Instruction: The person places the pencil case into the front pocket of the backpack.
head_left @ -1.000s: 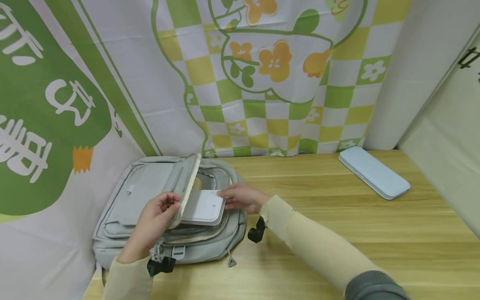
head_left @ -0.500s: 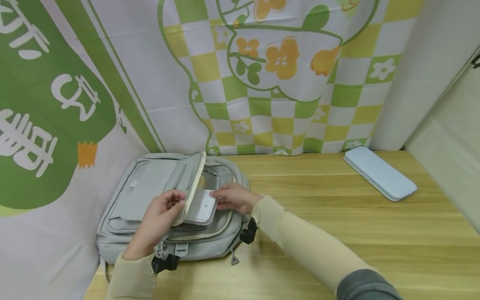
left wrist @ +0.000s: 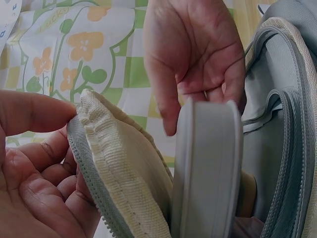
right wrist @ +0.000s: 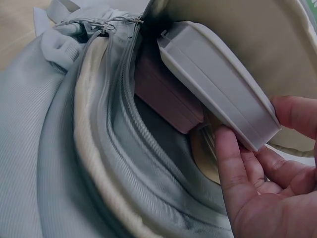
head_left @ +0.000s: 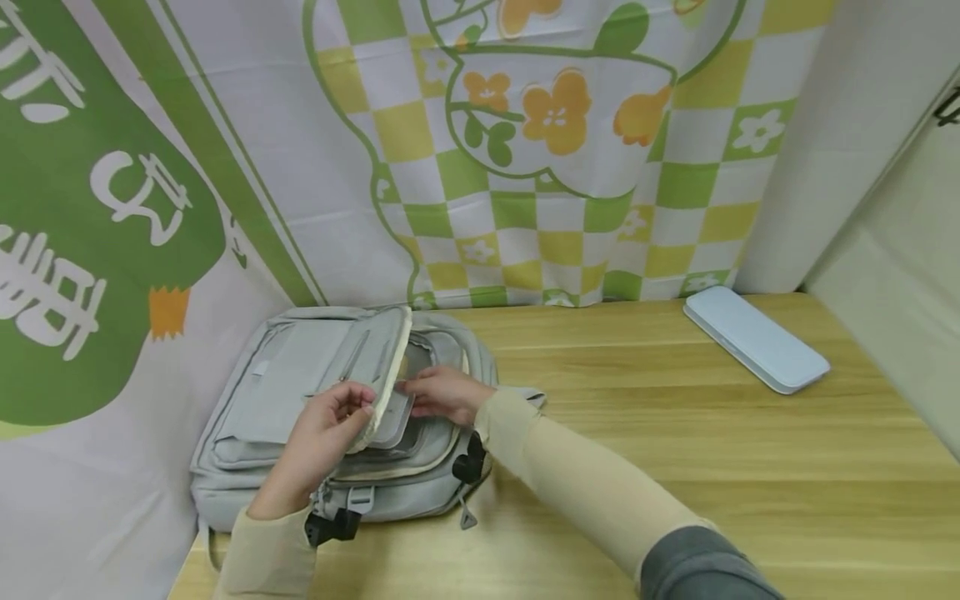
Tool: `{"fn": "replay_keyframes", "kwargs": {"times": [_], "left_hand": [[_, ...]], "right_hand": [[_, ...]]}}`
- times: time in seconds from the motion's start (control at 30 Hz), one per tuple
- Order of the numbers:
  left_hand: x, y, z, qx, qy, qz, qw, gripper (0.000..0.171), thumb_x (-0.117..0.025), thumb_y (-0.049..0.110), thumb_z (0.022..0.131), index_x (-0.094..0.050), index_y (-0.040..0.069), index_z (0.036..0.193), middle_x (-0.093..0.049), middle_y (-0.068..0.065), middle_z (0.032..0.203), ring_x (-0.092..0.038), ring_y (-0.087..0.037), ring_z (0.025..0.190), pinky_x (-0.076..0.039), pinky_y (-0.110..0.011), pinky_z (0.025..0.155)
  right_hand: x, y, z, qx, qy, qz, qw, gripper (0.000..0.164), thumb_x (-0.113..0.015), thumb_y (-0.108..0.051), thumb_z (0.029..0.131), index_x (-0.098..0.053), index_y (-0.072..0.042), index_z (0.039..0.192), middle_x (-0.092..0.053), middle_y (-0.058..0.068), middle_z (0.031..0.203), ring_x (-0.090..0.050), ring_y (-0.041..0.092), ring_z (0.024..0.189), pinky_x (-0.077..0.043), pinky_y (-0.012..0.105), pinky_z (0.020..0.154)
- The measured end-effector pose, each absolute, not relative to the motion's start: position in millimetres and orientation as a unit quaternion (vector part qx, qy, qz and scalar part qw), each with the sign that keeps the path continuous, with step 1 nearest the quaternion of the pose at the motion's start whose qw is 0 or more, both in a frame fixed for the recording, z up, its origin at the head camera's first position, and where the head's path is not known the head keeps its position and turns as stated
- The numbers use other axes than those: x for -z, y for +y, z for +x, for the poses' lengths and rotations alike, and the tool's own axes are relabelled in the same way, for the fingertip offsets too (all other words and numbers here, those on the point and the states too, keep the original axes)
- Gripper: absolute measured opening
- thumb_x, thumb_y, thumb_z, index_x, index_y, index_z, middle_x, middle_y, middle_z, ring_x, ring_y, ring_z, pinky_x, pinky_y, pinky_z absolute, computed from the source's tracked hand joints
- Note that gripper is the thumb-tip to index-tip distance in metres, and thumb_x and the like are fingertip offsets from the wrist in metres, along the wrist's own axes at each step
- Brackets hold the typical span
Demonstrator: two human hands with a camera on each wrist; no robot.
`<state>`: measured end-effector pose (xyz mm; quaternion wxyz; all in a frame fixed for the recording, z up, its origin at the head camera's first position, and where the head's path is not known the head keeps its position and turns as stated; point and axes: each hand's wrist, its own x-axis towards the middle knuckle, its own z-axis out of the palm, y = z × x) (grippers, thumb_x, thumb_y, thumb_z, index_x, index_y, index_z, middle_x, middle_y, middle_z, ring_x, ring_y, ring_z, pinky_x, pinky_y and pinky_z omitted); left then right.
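A light grey backpack (head_left: 281, 392) lies on the table with its zipped compartment open. My left hand (head_left: 318, 446) pinches the cream-trimmed edge of its front flap (left wrist: 121, 158) and holds it raised. Between the thumb and fingers of my right hand (head_left: 450, 396) is a flat white case (right wrist: 218, 82) with rounded corners. It sits partly inside the opening, beneath the flap, so its far part is hidden in the head view. Deeper in the compartment, the right wrist view shows a reddish-brown box (right wrist: 166, 94) and the edge of a tan object (right wrist: 207, 157).
A pale blue oblong case (head_left: 756, 337) lies at the back right of the wooden table (head_left: 637, 400). Patterned curtain (head_left: 555, 208) hangs behind the table. A zip pull (head_left: 468, 518) dangles from the backpack's near side.
My right hand has moved left, sliding the white case farther into the backpack under the flap. The left hand keeps its pinch on the flap. The pale blue case has stayed put.
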<state>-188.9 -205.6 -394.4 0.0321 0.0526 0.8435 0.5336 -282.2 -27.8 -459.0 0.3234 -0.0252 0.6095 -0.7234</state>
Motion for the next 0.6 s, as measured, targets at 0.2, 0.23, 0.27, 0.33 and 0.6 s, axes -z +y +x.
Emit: {"fn": "replay_keyframes", "kwargs": {"times": [0.2, 0.23, 0.27, 0.33, 0.6], "left_hand": [[395, -202, -191, -0.518, 0.852, 0.065, 0.037, 0.013, -0.057, -0.006, 0.099, -0.062, -0.009, 0.110, -0.062, -0.010, 0.092, -0.055, -0.018, 0.084, -0.046, -0.026, 0.070], [395, -202, -192, -0.515, 0.854, 0.069, 0.034, 0.013, -0.057, -0.006, 0.099, -0.062, -0.009, 0.110, -0.062, -0.010, 0.092, -0.055, -0.018, 0.083, -0.046, -0.026, 0.070], [395, -202, -192, -0.512, 0.855, 0.072, 0.030, 0.013, -0.057, -0.006, 0.099, -0.063, -0.009, 0.109, -0.063, -0.010, 0.091, -0.055, -0.018, 0.083, -0.047, -0.026, 0.070], [397, -201, -192, -0.507, 0.858, 0.079, 0.021, 0.012, -0.058, -0.006, 0.098, -0.064, -0.008, 0.108, -0.063, -0.010, 0.090, -0.056, -0.018, 0.082, -0.047, -0.026, 0.069], [402, -203, -189, -0.504, 0.859, 0.083, 0.013, 0.010, -0.059, -0.007, 0.097, -0.064, -0.008, 0.106, -0.063, -0.009, 0.089, -0.056, -0.016, 0.080, -0.047, -0.025, 0.069]], "right_hand": [[458, -41, -282, 0.741, 0.602, -0.002, 0.298, 0.031, -0.047, 0.010, 0.095, -0.056, 0.019, 0.123, -0.064, 0.014, 0.099, -0.067, 0.026, 0.093, -0.056, 0.044, 0.094], [459, -43, -282, 0.743, 0.601, 0.004, 0.294, 0.033, -0.047, 0.011, 0.094, -0.056, 0.019, 0.124, -0.065, 0.016, 0.100, -0.068, 0.027, 0.094, -0.056, 0.044, 0.094], [459, -45, -282, 0.744, 0.602, 0.008, 0.290, 0.034, -0.047, 0.011, 0.093, -0.056, 0.019, 0.125, -0.066, 0.017, 0.102, -0.068, 0.028, 0.096, -0.056, 0.044, 0.093], [461, -49, -282, 0.747, 0.598, 0.013, 0.289, 0.034, -0.047, 0.011, 0.095, -0.056, 0.019, 0.126, -0.068, 0.019, 0.103, -0.069, 0.029, 0.098, -0.056, 0.044, 0.094], [468, -63, -278, 0.763, 0.585, 0.023, 0.275, 0.026, -0.053, 0.012, 0.095, -0.059, 0.017, 0.120, -0.067, 0.014, 0.088, -0.070, 0.027, 0.089, -0.056, 0.045, 0.093]]}}
